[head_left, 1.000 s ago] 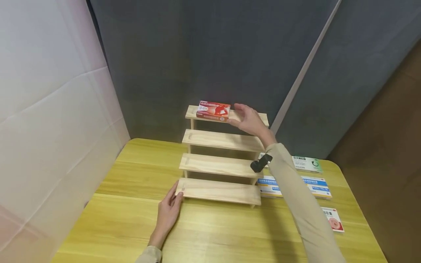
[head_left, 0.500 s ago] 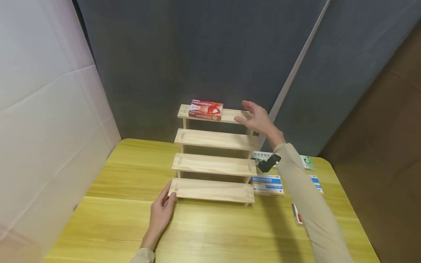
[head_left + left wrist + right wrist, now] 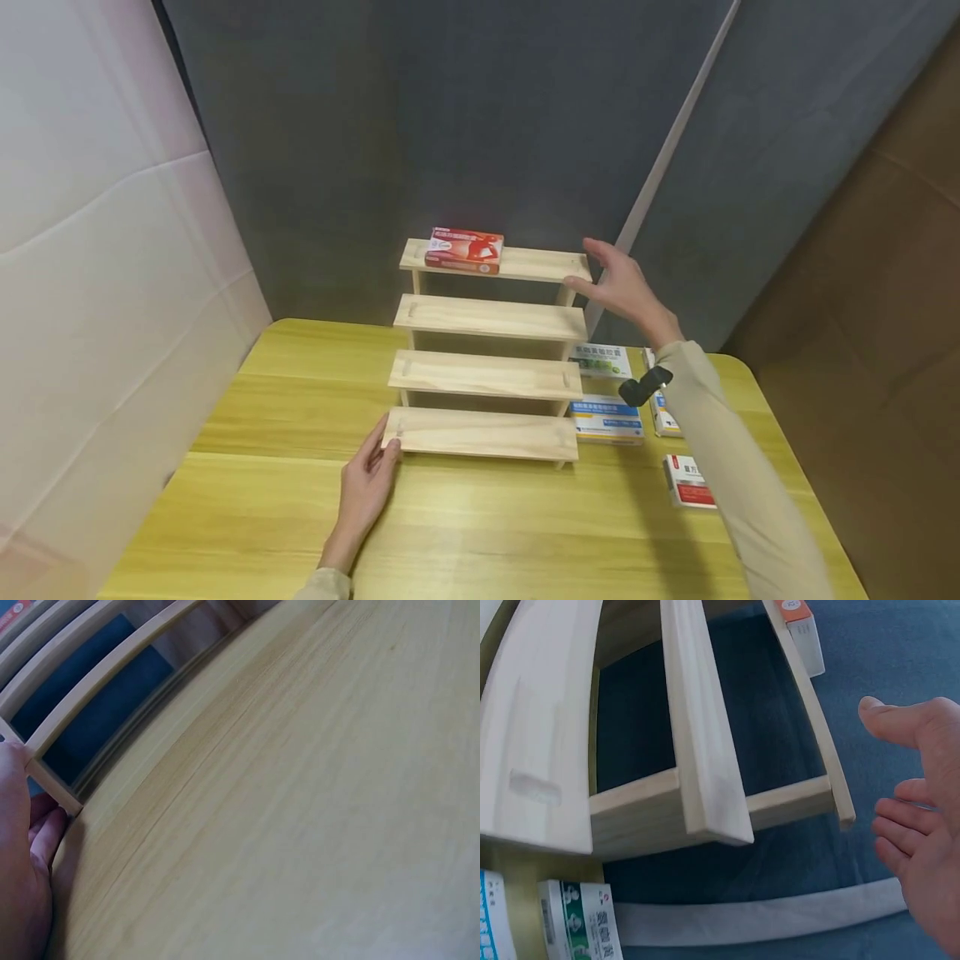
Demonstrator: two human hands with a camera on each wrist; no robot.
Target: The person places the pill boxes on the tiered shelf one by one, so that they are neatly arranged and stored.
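A pale wooden stepped shelf [image 3: 486, 374] with several tiers stands on the table. My left hand [image 3: 363, 490] holds the left end of its lowest tier, thumb at the front corner; in the left wrist view the fingers [image 3: 49, 834] sit beside the end leg. A red and white medicine box [image 3: 464, 251] lies flat on the left part of the top tier. My right hand [image 3: 624, 288] is at the right end of that tier, thumb and fingers spread apart, holding nothing. In the right wrist view this hand [image 3: 922, 802] stands apart from the box's end.
On the wood-grain table [image 3: 247, 467], right of the shelf, lie a green-white medicine box [image 3: 602, 361], a blue-white one [image 3: 609, 421] and a red-white one [image 3: 688, 482]. More boxes are partly hidden by the right sleeve. A dark curtain [image 3: 420, 125] hangs behind.
My right hand has drawn away to the right from the red medicine box, which stays on the top tier. The left hand keeps its hold, and the head view has shifted a little.
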